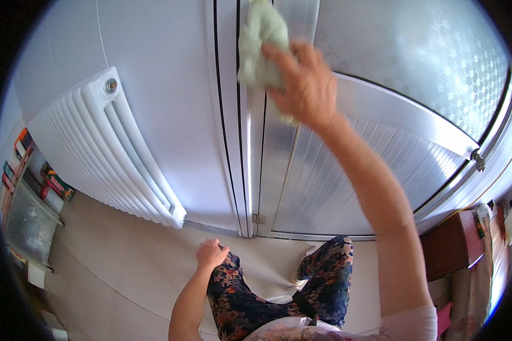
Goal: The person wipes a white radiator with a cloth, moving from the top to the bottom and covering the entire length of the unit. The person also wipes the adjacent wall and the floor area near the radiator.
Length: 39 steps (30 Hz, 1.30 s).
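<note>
A crumpled pale green cloth [261,42] lies against the metal door frame at the top middle, slightly blurred. My right hand [307,85] is closed on it, arm stretched up and forward. Beside that hand is the silvery door [335,165], with a ribbed lower panel and a patterned frosted glass pane [404,45] above. My left hand [212,254] rests by my left knee, on the dark flowered trousers [227,278]. Its fingers look loosely curled, with nothing visible in them.
A white radiator [105,153] stands along the wall at left. A metal handle [479,160] sticks out at the door's right side. Brown furniture [452,244] stands at lower right. A glass-topped table [31,221] and packages are at far left. Light tiles [114,267] cover the floor.
</note>
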### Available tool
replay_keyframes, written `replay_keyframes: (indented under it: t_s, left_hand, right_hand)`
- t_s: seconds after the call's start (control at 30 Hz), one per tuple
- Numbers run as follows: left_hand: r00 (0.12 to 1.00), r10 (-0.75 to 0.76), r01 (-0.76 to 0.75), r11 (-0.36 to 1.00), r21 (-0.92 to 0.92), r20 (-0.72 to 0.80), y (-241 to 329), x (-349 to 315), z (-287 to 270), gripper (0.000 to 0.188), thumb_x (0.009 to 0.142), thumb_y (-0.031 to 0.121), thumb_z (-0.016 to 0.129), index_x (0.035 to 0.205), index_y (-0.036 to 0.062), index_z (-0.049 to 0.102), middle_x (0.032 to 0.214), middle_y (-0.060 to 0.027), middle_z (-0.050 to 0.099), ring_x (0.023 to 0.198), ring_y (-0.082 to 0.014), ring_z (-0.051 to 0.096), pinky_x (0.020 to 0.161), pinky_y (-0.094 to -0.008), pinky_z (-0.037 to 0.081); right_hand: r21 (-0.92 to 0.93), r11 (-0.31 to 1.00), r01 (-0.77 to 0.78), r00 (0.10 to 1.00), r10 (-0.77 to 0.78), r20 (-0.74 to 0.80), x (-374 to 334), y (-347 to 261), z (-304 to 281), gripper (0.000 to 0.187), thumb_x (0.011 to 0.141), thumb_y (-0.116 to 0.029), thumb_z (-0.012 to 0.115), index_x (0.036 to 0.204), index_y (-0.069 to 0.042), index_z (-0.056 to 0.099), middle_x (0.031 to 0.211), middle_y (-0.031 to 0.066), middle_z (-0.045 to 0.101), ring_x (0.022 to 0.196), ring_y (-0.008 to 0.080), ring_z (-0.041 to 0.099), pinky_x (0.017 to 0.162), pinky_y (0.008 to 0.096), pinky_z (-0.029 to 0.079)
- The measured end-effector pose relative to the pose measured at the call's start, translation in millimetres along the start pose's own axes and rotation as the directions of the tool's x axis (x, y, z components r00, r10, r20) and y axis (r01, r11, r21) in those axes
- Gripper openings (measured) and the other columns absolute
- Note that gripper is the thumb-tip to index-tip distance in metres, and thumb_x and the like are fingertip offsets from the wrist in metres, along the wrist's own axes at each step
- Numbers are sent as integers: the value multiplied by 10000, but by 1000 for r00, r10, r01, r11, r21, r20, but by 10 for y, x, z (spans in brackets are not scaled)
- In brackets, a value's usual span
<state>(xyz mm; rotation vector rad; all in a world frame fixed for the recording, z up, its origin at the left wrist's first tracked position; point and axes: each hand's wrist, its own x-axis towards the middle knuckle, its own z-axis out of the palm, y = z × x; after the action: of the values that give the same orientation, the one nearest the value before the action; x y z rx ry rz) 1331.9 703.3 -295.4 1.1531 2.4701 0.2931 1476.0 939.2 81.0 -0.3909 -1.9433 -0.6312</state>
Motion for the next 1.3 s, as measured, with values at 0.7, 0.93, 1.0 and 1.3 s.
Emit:
replay_keyframes:
  t_s: [0.7,0.93,1.0,1.3]
  left_hand:
    - [994,66,-73,994,-75,-88,196,3,-21,282,798,372,632,886,108,673,978,-126,633,947,-344,592,801,-452,499]
    - [987,68,-86,989,-122,-148,135,-30,-4,275,800,362,634,883,102,672,944,-120,638,906,-333,608,788,-446,502]
    - [989,50,-71,986,-153,-138,88,-37,-6,272,800,355,635,879,97,668,940,-124,636,900,-330,611,782,-447,501]
    - [988,22,-48,984,-172,-151,-43,-59,-23,258,804,335,627,875,90,661,914,-122,636,875,-341,615,768,-451,496]
  right_hand:
    - [52,998,37,998,-39,44,-618,55,-13,630,648,-162,806,1213,-300,561,1069,97,531,929,267,557,739,408,464]
    - [192,976,100,805,-193,561,-2936,-368,593,367,768,-124,660,1113,-244,638,1095,76,510,985,234,523,727,379,407]
    - [230,971,74,738,-208,642,-3170,-317,596,422,711,-97,692,1101,-257,662,1106,81,543,968,238,550,724,392,423]
    - [245,968,-54,958,-19,286,-1898,-236,315,507,679,-97,712,1153,-254,625,1061,77,541,882,237,528,713,368,376]
